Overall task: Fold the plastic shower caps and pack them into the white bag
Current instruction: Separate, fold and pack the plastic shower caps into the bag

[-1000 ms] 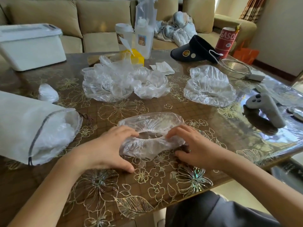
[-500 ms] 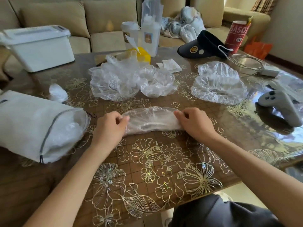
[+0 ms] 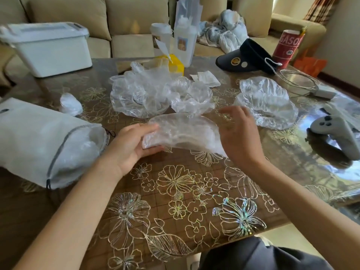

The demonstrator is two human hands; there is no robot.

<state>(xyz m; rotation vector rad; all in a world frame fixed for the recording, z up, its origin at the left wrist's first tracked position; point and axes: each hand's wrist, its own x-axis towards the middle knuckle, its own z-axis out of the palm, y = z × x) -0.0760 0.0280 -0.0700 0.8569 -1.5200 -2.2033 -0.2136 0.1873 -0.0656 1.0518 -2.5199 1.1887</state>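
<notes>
My left hand pinches the left end of a clear shower cap, folded into a flat half-moon and lifted just above the flowered table. At the cap's right end my right hand is blurred, its fingers spread and raised. The white drawstring bag lies on its side at the left, mouth towards my left hand, with clear plastic inside. A heap of loose caps sits behind the held one. Another loose cap lies to the right, and a small bunched one beyond the bag.
A white lidded box stands at the back left. Bottles and a yellow pack stand at the back middle. A dark visor, red can and charger with cable lie at the back right. A grey controller lies on the right.
The cap went from open ring to a flat fold pressed on the table, and is now lifted off it. My right hand has let go of its end and opened.
</notes>
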